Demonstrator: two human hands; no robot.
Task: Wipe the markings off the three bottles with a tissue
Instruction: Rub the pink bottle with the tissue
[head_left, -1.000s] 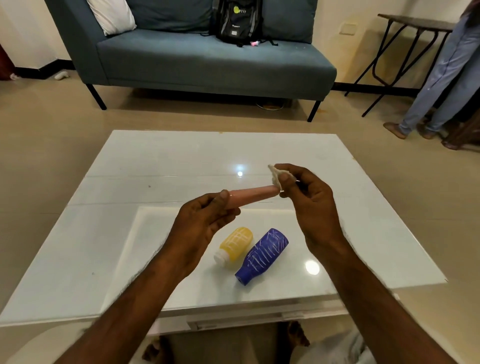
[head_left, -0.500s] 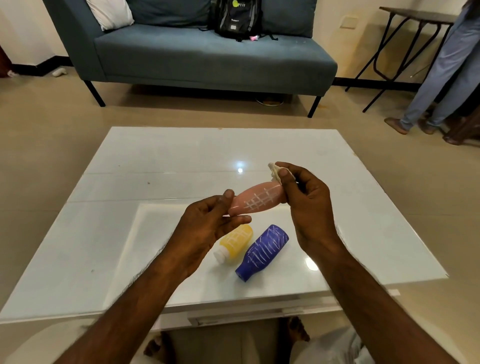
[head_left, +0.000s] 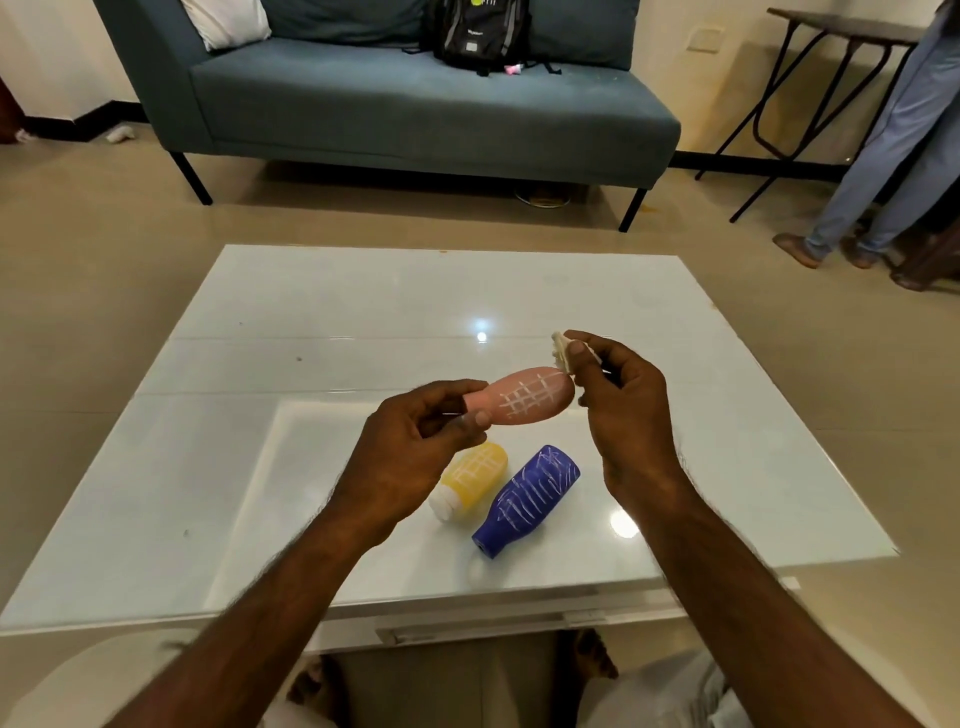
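My left hand (head_left: 415, 447) grips the neck of a pink bottle (head_left: 524, 397) and holds it sideways above the table, its white grid marking facing up. My right hand (head_left: 621, 410) pinches a small crumpled tissue (head_left: 561, 351) just above the bottle's base end; the tissue is close to the bottle's base, contact unclear. A yellow bottle (head_left: 475, 478) with a white cap and white grid lines lies on the table below my left hand. Beside it lies a blue bottle (head_left: 530, 499) covered in white strokes.
The white glass table (head_left: 311, 364) spreads out in front of me. Behind it stands a blue sofa (head_left: 415, 114) with a black backpack (head_left: 478, 31) on it. A person's legs (head_left: 883, 156) and a folding table (head_left: 810, 78) are at the far right.
My left hand has turned the pink bottle so its white grid marking now faces up. The tissue hand stays by the bottle's base end. The other two bottles have not moved.
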